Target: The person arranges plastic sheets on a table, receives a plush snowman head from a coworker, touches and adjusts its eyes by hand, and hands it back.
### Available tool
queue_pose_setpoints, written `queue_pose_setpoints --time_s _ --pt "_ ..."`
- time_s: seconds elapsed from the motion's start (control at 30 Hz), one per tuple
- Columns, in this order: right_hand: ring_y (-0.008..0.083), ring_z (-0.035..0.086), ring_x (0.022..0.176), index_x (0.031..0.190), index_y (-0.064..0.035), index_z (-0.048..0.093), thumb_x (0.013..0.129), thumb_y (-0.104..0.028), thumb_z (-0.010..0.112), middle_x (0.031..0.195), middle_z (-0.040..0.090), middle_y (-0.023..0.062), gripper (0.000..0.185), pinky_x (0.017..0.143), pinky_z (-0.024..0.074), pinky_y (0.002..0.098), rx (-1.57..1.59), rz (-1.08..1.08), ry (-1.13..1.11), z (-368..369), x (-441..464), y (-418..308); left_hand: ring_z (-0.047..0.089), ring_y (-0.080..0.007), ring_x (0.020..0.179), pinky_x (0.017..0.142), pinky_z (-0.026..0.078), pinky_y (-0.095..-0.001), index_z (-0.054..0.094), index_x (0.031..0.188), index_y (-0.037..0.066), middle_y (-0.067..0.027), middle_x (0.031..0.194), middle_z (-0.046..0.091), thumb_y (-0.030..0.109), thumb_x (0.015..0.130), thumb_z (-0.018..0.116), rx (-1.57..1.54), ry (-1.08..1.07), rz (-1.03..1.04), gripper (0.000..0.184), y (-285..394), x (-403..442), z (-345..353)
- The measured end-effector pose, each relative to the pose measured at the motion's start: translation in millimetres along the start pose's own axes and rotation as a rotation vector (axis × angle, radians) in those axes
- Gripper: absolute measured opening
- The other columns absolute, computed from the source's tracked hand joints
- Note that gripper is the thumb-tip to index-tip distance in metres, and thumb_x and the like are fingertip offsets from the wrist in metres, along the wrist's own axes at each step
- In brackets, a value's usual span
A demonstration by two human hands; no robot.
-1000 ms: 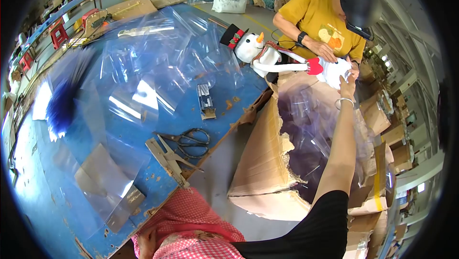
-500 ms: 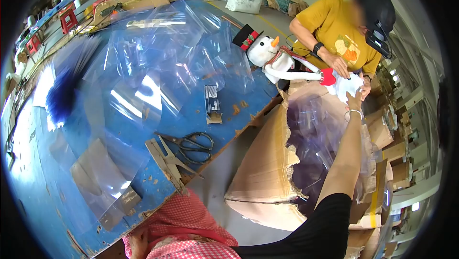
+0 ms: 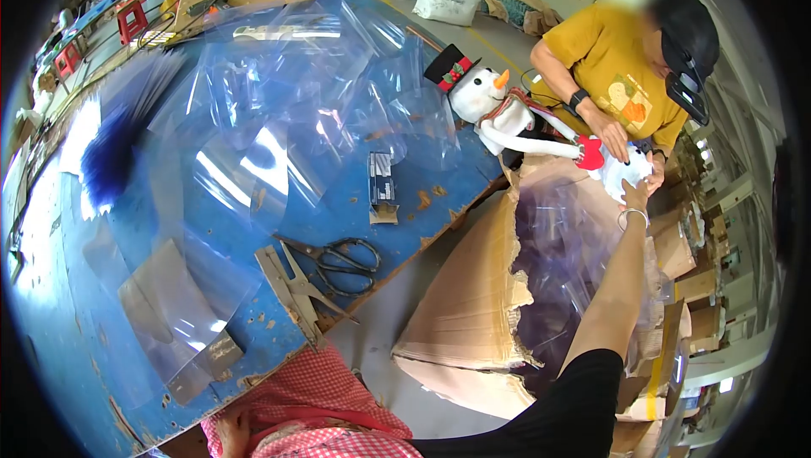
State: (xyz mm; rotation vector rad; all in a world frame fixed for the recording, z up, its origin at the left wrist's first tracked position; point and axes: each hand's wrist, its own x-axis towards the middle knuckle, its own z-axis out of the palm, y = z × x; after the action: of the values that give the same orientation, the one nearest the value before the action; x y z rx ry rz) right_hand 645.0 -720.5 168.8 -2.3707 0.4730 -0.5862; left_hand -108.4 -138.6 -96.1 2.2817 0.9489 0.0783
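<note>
A plush snowman doll (image 3: 480,96) with a black hat, orange nose, scarf and red mittens lies across the table's far right corner. Its white lower part, with dark dots, reaches over the carton. My right hand (image 3: 634,198), a bracelet at its wrist, stretches out to that white part, fingers closed at its lower edge. The co-worker's two hands (image 3: 610,133) also hold the white part. Low at the left, my left hand (image 3: 234,431) is beside my pink checked apron (image 3: 312,390); its fingers are mostly hidden.
Large scissors (image 3: 342,264) and a metal caliper-like tool (image 3: 291,285) lie near the blue table's (image 3: 245,242) front edge. A small box (image 3: 383,188) and clear plastic sheets (image 3: 279,86) are behind. The torn carton (image 3: 460,306) holds more plastic. The co-worker (image 3: 625,69) stands beyond it.
The view has shifted slightly, so the doll and co-worker sit a little farther right and lower. My right hand stays at the doll's white part. The co-worker's head is bent lower.
</note>
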Motion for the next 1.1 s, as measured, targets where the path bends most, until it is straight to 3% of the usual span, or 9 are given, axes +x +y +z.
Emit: queue_pose_setpoints --time_s 0.2,0.33,0.47,0.57,0.67,0.77,0.9,1.0,1.1 --pt "0.0261 0.063 0.088 0.14 -0.0054 0.029 0.076 -0.031 0.068 0.128 0.047 0.0137 0.079 0.05 0.05 0.0328 0.121 0.072 -0.001 3.4 -3.1 20.5 0.064 -0.0306 0.077 0.067 0.049 -0.0372 0.066 0.086 0.002 -0.0166 0.083 0.066 0.01 0.079 0.062 -0.014 0.029 0.049 0.011 -15.8 -0.6 5.2" --pt "0.0257 0.061 0.087 0.135 -0.0021 0.033 0.075 -0.035 0.069 0.123 0.047 0.0138 0.077 0.049 0.0492 0.0305 0.093 0.062 -0.065 -0.8 -8.3 12.6 0.064 -0.0315 0.077 0.068 0.049 -0.0381 0.065 0.086 0.002 -0.0168 0.083 0.065 0.011 0.08 0.061 -0.001 0.048 0.063 0.012 -11.6 0.3 5.5" --pt "0.0227 0.062 0.075 0.12 0.0033 0.048 0.073 -0.039 0.07 0.102 0.058 0.0148 0.067 0.048 0.0487 0.0293 -0.053 0.09 -0.013 -1.7 -12.7 9.9 0.063 -0.0331 0.077 0.068 0.049 -0.0389 0.065 0.086 0.002 -0.0174 0.083 0.065 0.014 0.081 0.06 0.036 0.027 0.04 0.014 -22.3 1.3 9.9" --pt "0.0185 0.058 0.072 0.085 0.003 0.056 0.069 -0.037 0.075 0.076 0.059 0.0098 0.048 0.056 0.0497 0.0341 0.01 0.074 0.001 -9.2 -52.0 -8.4 0.063 -0.0341 0.077 0.068 0.048 -0.0396 0.065 0.086 0.002 -0.0181 0.083 0.065 0.015 0.08 0.06 0.09 -0.029 0.024 0.015 -27.9 1.2 11.1" --pt "0.0171 0.052 0.067 0.073 0.003 0.054 0.069 -0.034 0.077 0.071 0.056 0.0079 0.044 0.061 0.0442 0.0325 0.003 -0.217 0.203 3.7 -24.5 36.7 0.062 -0.0349 0.078 0.067 0.048 -0.0406 0.065 0.085 0.002 -0.0183 0.084 0.064 0.015 0.079 0.06 0.044 -0.057 0.045 0.016 17.3 8.1 0.4" --pt "0.0152 0.047 0.067 0.068 0.002 0.053 0.071 -0.031 0.076 0.07 0.055 0.0056 0.041 0.066 0.0394 0.0313 0.305 -0.354 0.306 -22.4 -87.6 -2.7 0.063 -0.0353 0.079 0.069 0.05 -0.0411 0.067 0.091 0.006 -0.0169 0.085 0.066 0.016 0.079 0.06 0.056 -0.079 0.079 0.017 27.2 11.4 -0.4" --pt "0.0107 0.048 0.072 0.08 -0.0004 0.058 0.078 -0.012 0.07 0.077 0.057 0.001 0.017 0.068 0.0389 0.0261 0.746 -0.483 0.27 -67.3 -156.7 -43.5 0.063 -0.0345 0.079 0.069 0.05 -0.0407 0.067 0.091 0.006 -0.0167 0.085 0.066 0.016 0.079 0.06 0.033 -0.1 0.138 0.017 30.4 15.5 3.1" --pt "0.0081 0.048 0.072 0.087 -0.0014 0.059 0.081 -0.007 0.067 0.08 0.058 -0.0007 0.012 0.067 0.0385 0.0225 0.828 -0.469 0.228 -109.2 -198.2 -53.8 0.063 -0.0337 0.079 0.069 0.05 -0.0399 0.067 0.09 0.005 -0.0164 0.085 0.066 0.017 0.08 0.061 0.021 -0.097 0.182 0.017 35.5 12.6 3.0" --pt "0.0096 0.052 0.077 0.091 -0.0041 0.06 0.083 -0.015 0.067 0.088 0.061 0.0021 0.015 0.074 0.0424 0.0248 0.628 -0.55 0.231 -151.9 -223.0 -59.6 0.064 -0.0329 0.081 0.07 0.05 -0.0392 0.067 0.094 0.006 -0.0171 0.088 0.066 0.018 0.08 0.061 0.036 -0.149 0.187 0.019 42.6 8.8 -2.8"
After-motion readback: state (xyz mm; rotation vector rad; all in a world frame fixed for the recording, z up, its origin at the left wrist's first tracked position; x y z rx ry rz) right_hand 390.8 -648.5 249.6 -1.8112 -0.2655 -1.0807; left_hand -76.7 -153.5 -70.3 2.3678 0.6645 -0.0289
